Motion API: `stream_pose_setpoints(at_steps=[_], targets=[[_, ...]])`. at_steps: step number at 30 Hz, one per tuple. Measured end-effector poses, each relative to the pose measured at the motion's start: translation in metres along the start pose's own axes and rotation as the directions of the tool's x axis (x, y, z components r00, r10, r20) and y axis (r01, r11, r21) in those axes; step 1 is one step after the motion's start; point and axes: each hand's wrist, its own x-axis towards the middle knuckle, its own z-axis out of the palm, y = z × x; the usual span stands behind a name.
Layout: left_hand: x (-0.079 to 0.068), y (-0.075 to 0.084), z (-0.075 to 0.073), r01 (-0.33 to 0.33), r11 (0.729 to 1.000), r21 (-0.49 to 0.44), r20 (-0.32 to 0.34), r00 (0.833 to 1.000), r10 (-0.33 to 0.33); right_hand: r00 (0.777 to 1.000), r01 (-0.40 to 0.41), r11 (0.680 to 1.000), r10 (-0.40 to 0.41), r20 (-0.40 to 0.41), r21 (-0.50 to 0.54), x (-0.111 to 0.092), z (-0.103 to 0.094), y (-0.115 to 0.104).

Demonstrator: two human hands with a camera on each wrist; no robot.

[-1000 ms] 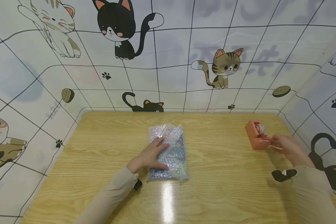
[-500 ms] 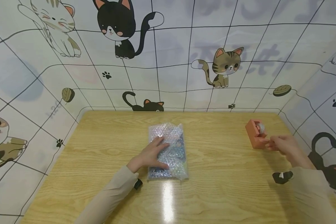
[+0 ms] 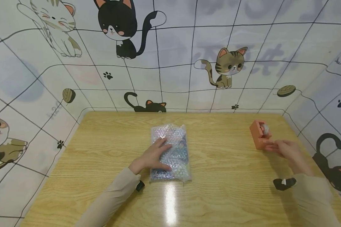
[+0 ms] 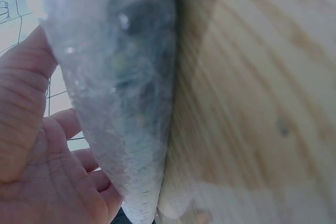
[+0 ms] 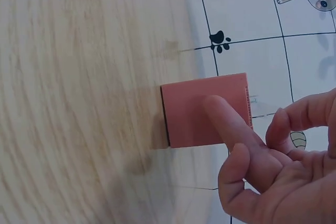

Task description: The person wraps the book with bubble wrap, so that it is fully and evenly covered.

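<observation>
A flat package in clear bubble wrap (image 3: 179,154) lies on the table, with bluish and greenish patches showing through. My left hand (image 3: 152,156) rests on its left part, fingers and thumb spread. In the left wrist view the package (image 4: 121,77) fills the middle beside the palm and fingers. At the right stands a coral-pink tape dispenser (image 3: 256,134) holding a small roll of tape (image 3: 264,129). My right hand (image 3: 290,153) is at its near end. In the right wrist view one extended finger touches the dispenser's end face (image 5: 184,116), while other fingers bend loosely.
The wooden table (image 3: 221,189) reaches back to a wall cover (image 3: 176,47) printed with cats and grid lines, which also encloses both sides. A glare strip (image 3: 170,205) lies in front of the package.
My right hand has shifted slightly left, and its fingers, more bent half a second ago, now reach straighter to the dispenser's near end. The left hand and package stay put.
</observation>
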Motion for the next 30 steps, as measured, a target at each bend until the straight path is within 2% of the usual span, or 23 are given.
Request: stream_pose_setpoints(at_steps=[1, 3, 5, 8, 11, 16, 19, 23, 26, 30], targets=[[0.0, 0.0, 0.0, 0.0, 1.0, -0.002, -0.002, 1.0, 0.0, 1.0, -0.006, 1.0, 0.006, 0.018, 0.023, -0.002, 0.001, -0.001], [0.0, 0.001, 0.0, 0.002, 1.0, -0.004, -0.003, 1.0, -0.002, 0.999, 0.018, 0.993, -0.022, 0.039, 0.114, 0.009, -0.005, 0.018], [-0.001, 0.001, -0.001, 0.001, 1.0, -0.006, -0.003, 1.0, -0.002, 0.998, 0.049, 0.99, -0.054, 0.032, 0.135, 0.011, -0.004, 0.026], [-0.001, 0.001, -0.001, 0.003, 1.0, -0.005, 0.001, 1.0, -0.003, 0.995, 0.084, 0.99, -0.089, 0.035, 0.118, 0.007, -0.001, 0.027], [-0.001, 0.002, -0.001, 0.007, 1.0, -0.003, 0.005, 1.0, -0.007, 0.991, 0.109, 0.993, -0.113, 0.065, 0.05, -0.003, 0.002, 0.02], [0.0, 0.003, -0.003, -0.001, 1.0, -0.012, -0.004, 1.0, 0.001, 0.991, 0.104, 0.994, -0.106, 0.078, 0.033, -0.021, 0.009, 0.007], [0.0, 0.004, -0.003, -0.005, 1.0, -0.017, -0.004, 1.0, 0.005, 0.992, 0.115, 0.992, -0.117, 0.042, 0.045, -0.031, 0.017, 0.0], [0.0, 0.004, -0.003, -0.003, 1.0, -0.015, 0.0, 1.0, 0.003, 0.992, 0.12, 0.985, -0.123, 0.017, 0.125, -0.043, 0.028, -0.007], [0.0, 0.004, -0.003, -0.004, 1.0, -0.013, 0.002, 1.0, 0.004, 0.997, 0.082, 0.979, -0.083, 0.0, 0.186, -0.045, 0.035, -0.009], [-0.001, 0.004, -0.003, -0.008, 1.0, -0.019, -0.001, 1.0, 0.008, 0.995, 0.068, 0.997, -0.065, -0.072, 0.047, -0.041, 0.042, -0.009]])
